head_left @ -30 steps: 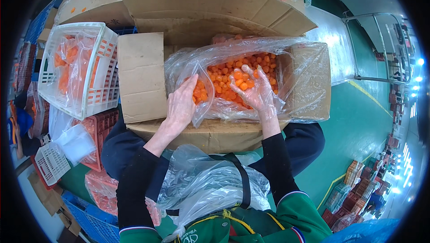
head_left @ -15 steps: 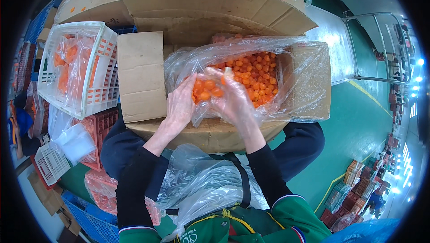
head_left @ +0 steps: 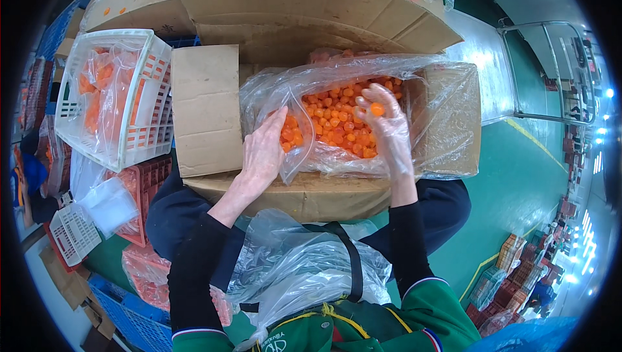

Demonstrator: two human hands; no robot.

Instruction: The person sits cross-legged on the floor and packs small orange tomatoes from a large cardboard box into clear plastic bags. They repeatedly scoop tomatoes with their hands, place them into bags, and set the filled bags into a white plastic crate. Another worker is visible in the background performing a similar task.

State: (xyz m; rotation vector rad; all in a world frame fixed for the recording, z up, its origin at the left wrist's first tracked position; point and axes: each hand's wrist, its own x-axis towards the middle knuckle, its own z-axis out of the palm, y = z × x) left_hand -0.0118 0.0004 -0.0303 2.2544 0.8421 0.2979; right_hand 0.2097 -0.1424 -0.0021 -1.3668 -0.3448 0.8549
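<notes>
Head view: left hand (head_left: 261,152), mid-frame, clamps clear bag (head_left: 289,168), best held wide-mouthed; right hand (head_left: 392,130), centre-right, curled round orange piece (head_left: 376,109), best gripped lightly.

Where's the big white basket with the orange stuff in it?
In the head view, the white basket stands at the upper left, beside the left flap of the cardboard box.

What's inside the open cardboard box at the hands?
A clear plastic liner holding loose orange pieces, and a smaller clear bag of more at the left hand. The right hand covers some; the bottom is hidden underneath.
</notes>
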